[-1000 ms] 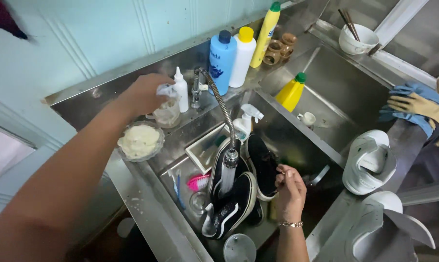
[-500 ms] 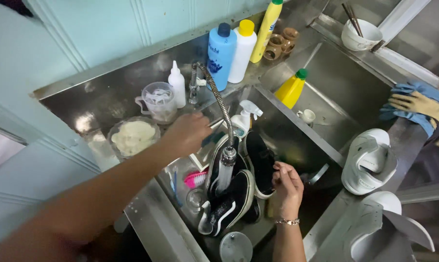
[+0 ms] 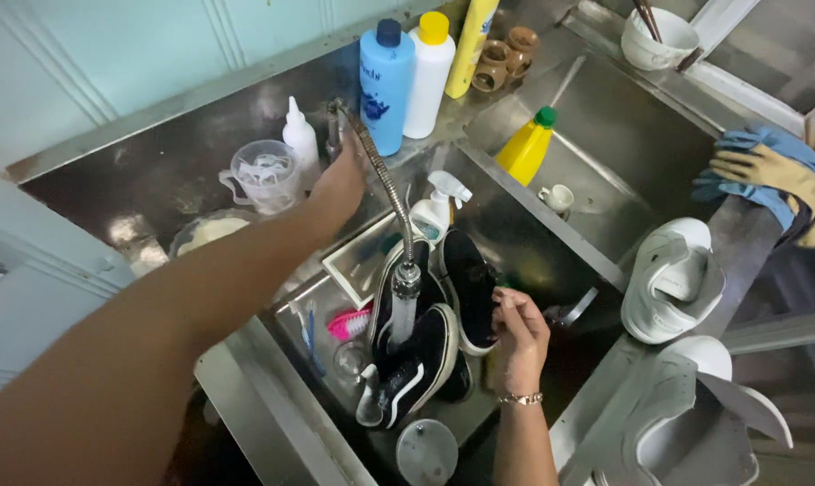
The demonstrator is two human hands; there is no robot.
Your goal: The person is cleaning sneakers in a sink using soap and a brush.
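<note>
Moved: left hand (image 3: 343,180) goes from mid-sink up to the faucet base (image 3: 335,121), upper centre, fingers wrapped on it | right hand (image 3: 518,337) pinches a black sneaker (image 3: 469,283), centre, beside the running spout (image 3: 406,279) | tip: turn gently, keeping the stream on the shoes.

Faucet (image 3: 371,166): flexible metal hose type, arching from the upper centre of the frame down to a nozzle at centre. 2 black sneakers (image 3: 430,337) with white soles lie in the sink basin, 1 directly under the nozzle.
</note>
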